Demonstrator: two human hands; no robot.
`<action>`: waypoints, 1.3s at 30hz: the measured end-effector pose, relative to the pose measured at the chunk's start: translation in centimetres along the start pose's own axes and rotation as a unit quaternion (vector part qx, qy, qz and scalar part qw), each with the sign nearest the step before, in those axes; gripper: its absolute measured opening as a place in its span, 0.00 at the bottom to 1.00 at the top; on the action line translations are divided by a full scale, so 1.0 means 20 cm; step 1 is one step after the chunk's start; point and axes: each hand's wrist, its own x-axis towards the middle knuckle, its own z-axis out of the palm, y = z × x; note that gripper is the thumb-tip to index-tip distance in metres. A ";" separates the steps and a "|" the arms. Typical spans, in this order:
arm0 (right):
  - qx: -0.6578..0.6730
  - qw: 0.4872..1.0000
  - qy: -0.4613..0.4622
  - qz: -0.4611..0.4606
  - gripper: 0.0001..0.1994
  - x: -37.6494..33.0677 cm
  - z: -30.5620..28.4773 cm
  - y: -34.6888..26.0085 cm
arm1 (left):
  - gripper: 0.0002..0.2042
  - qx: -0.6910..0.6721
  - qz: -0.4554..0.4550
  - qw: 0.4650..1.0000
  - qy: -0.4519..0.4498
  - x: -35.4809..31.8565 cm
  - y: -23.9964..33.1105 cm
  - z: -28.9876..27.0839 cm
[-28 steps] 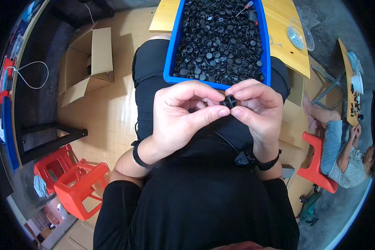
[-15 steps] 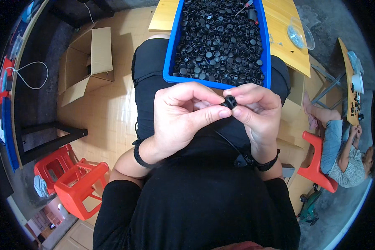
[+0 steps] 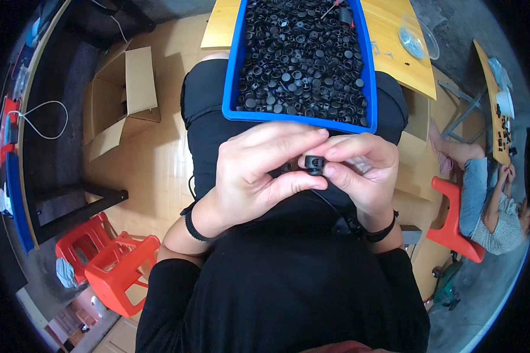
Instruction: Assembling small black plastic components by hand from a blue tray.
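Between the thumb and forefinger of my right hand (image 3: 364, 167) is a small black plastic cord lock (image 3: 314, 165), a short barrel with a hole in its side. My left hand (image 3: 262, 167) is just left of it, thumb and forefinger apart above and below the piece. Whether the left thumb touches the cord lock I cannot tell, and the other left fingers are partly hidden. Beyond my hands, a blue tray (image 3: 300, 122) rests across my lap and the table edge. It holds a heap of loose black plastic parts (image 3: 300, 65), round caps and barrels.
A screwdriver (image 3: 331, 9) lies in the tray's far right. On the wooden table (image 3: 403, 70) stands a clear tub (image 3: 418, 38) of small metal pieces. An open cardboard box (image 3: 123, 94) and red stools (image 3: 115, 265) are to the left. Another person (image 3: 494, 206) sits at the right.
My left thumb and forefinger have spread apart from the cord lock. It has turned and come slightly nearer to me in my right fingers.
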 end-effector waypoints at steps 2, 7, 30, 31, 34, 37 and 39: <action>-0.019 0.999 -0.036 0.033 0.11 -0.01 -0.04 0.01 | 0.23 0.005 0.019 1.000 -0.005 -0.01 -0.01 0.00; 0.075 0.994 -0.044 0.074 0.14 -0.01 -0.08 0.05 | 0.17 -0.001 0.081 0.997 -0.008 -0.02 -0.10 0.04; -0.540 0.773 0.330 0.051 0.09 0.16 -1.51 0.07 | 0.07 0.044 -0.143 0.986 -0.074 0.10 -0.17 0.17; -0.558 0.783 0.272 0.045 0.08 0.25 -1.43 0.09 | 0.07 0.045 -0.142 0.986 -0.076 0.10 -0.17 0.17; -0.562 0.809 0.166 0.048 0.09 0.46 -1.34 0.16 | 0.06 0.062 -0.138 0.985 -0.081 0.10 -0.17 0.16; -0.584 0.795 0.125 0.109 0.10 0.60 -1.35 0.19 | 0.06 0.061 -0.150 0.984 -0.075 0.10 -0.16 0.15; -0.602 0.787 0.104 0.088 0.11 0.65 -1.36 0.22 | 0.06 0.063 -0.152 0.983 -0.077 0.09 -0.16 0.15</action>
